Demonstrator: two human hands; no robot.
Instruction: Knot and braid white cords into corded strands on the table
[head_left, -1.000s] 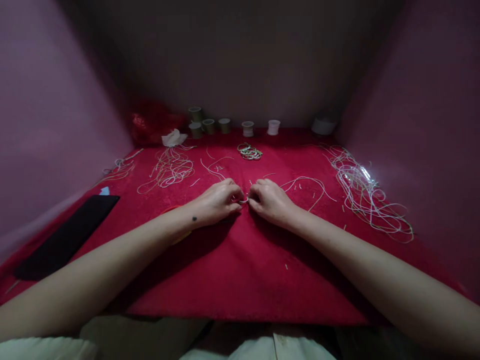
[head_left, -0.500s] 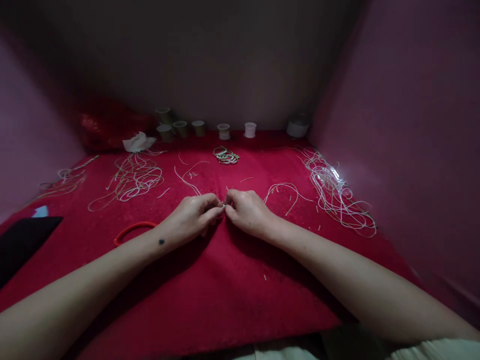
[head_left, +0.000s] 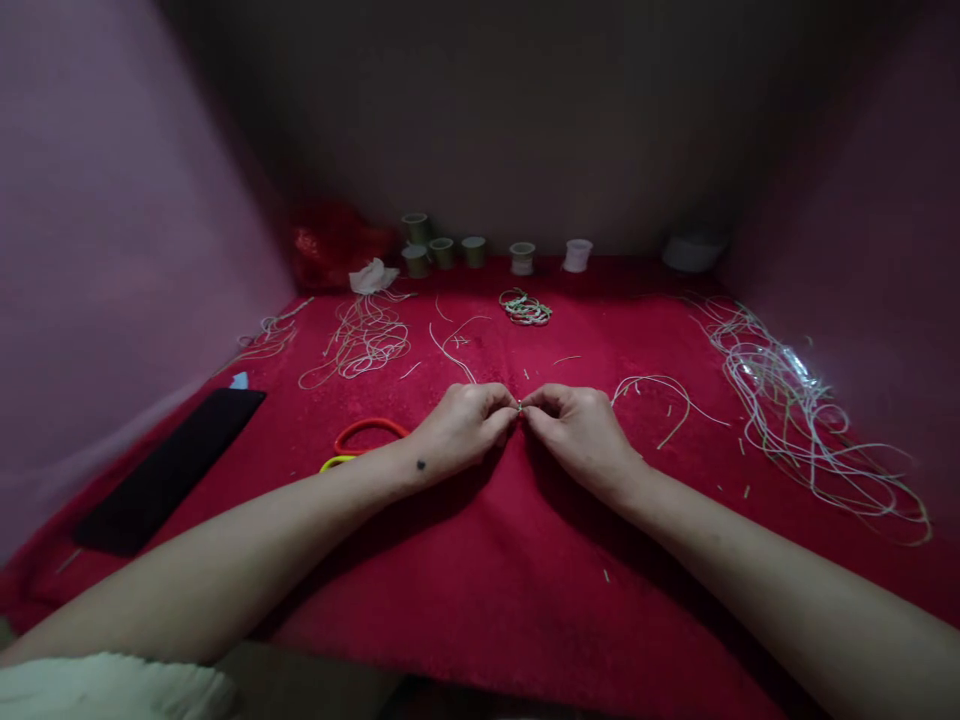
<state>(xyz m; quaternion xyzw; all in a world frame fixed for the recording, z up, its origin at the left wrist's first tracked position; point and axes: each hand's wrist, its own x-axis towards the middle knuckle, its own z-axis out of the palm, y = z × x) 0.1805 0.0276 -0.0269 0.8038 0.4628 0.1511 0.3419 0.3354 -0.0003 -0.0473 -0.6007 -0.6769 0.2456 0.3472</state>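
My left hand [head_left: 463,432] and my right hand [head_left: 581,432] rest on the red cloth [head_left: 480,560] in the middle of the table, fingertips touching. Both are closed in a pinch on a tiny pale bit of cord or bead [head_left: 519,405] between them; I cannot make out exactly what it is. An orange ring [head_left: 366,430] and a yellow one [head_left: 336,462] lie just left of my left wrist. A loose white cord [head_left: 660,392] lies right of my right hand.
Tangles of white cord lie at the right [head_left: 795,400] and back left [head_left: 360,340]. A small pile of beaded bracelets [head_left: 525,308] sits behind my hands. Several spools [head_left: 521,257] line the back wall. A black flat object [head_left: 169,470] lies at the left.
My hands stay pinched together on the small piece. The view has swung back to the left, so the orange and yellow rings now show beside my left wrist.
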